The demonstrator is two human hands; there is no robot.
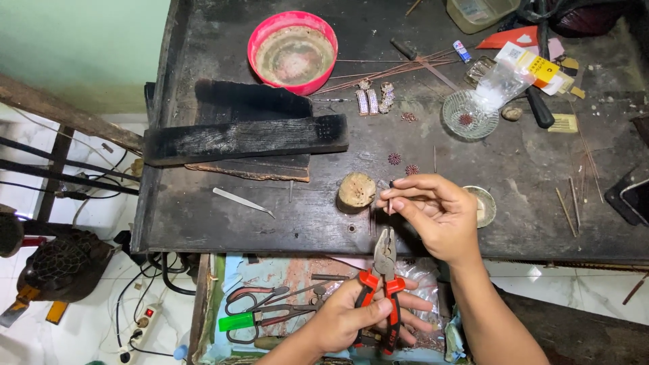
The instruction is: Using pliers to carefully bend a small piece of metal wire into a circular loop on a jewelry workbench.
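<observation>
My left hand (pixel 358 318) grips red-handled pliers (pixel 384 270) upright, jaws pointing up toward my right hand. My right hand (pixel 433 213) pinches a thin short metal pin (pixel 389 205) between thumb and fingertips, just above the plier jaws. Both hands hover over the front edge of a dark, worn workbench (pixel 284 216). A small round wooden block (pixel 356 190) stands just left of my right hand. Two small red bead clusters (pixel 403 164) lie behind my fingers.
Charred wooden slabs (pixel 247 138) and a pink bowl (pixel 292 51) sit at the back left; steel tweezers (pixel 242 201) lie near the front. A glass dish (pixel 468 115), thin wires (pixel 385 73) and jewelled pieces (pixel 375 100) lie behind. An open drawer (pixel 270 304) holds scissors and green-handled pliers.
</observation>
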